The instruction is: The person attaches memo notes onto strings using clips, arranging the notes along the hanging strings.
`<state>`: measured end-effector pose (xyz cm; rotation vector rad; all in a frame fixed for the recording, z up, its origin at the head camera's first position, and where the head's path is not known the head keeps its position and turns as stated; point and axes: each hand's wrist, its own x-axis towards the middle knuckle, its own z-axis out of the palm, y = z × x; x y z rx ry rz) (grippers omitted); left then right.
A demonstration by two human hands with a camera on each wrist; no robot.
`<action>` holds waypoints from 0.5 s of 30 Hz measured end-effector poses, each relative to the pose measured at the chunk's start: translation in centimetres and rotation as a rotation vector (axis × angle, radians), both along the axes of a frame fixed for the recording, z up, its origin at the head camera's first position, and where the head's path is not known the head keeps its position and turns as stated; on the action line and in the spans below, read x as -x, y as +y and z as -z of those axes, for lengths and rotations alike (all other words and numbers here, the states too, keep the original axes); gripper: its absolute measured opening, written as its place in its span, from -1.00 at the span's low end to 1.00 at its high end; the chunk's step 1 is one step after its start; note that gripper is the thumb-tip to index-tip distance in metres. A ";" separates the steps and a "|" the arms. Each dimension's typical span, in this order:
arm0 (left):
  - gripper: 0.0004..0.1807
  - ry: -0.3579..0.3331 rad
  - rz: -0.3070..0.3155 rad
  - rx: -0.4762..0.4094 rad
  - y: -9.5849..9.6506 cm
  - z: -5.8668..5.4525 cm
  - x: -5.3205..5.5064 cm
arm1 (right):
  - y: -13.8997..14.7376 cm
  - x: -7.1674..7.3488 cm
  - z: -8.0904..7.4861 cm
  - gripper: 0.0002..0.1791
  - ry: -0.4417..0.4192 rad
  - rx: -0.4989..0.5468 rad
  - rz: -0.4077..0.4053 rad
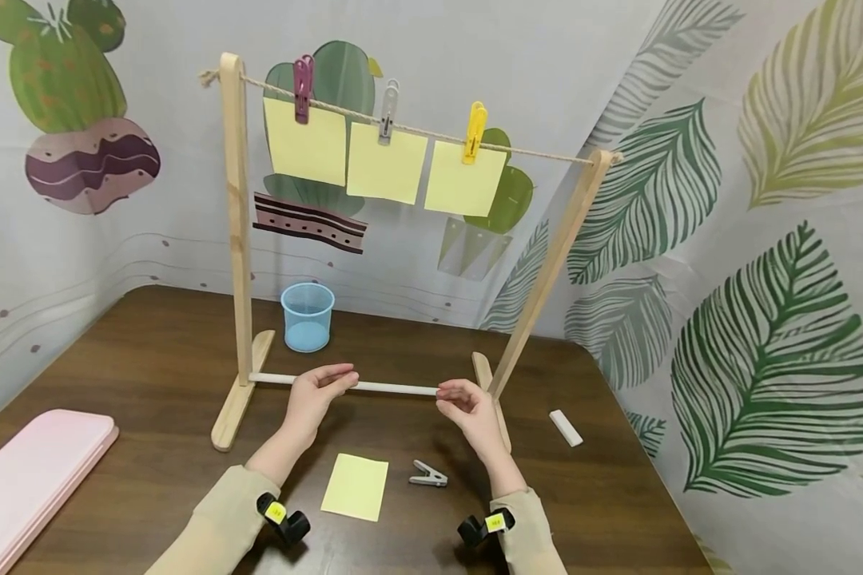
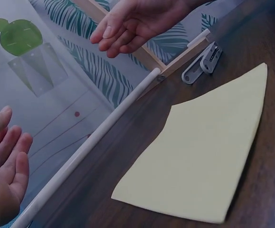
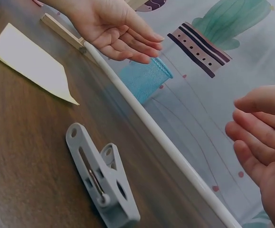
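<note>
Both hands hover over the table's middle with nothing between their fingers. My left hand (image 1: 315,399), fingers loosely bent, overlaps the frame's white crossbar (image 1: 395,389) in the head view; the wrist views show it apart from the bar. My right hand (image 1: 471,411) is near the bar's right end, its fingers relaxed too. Below them on the table lie a yellow paper sheet (image 1: 355,487) and a grey clothespin (image 1: 428,474). From the twine above hang three more yellow sheets, clipped by a purple clothespin (image 1: 303,88), a clear grey clothespin (image 1: 388,112) and a yellow clothespin (image 1: 475,132).
The wooden frame's left post (image 1: 237,224) and right post (image 1: 550,271) stand on flat feet. A blue mesh cup (image 1: 307,319) is behind the bar. Pink flat case (image 1: 39,479) lies at the left, a small white block (image 1: 566,428) at the right. Patterned cloth hangs behind.
</note>
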<state>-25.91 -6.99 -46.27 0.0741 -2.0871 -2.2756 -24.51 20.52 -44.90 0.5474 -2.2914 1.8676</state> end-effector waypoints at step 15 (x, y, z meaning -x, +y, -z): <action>-0.47 0.033 0.165 0.156 -0.7 0.1 -0.1 | 0.0 -1.2 -2.1 -0.64 -0.032 -0.243 -0.128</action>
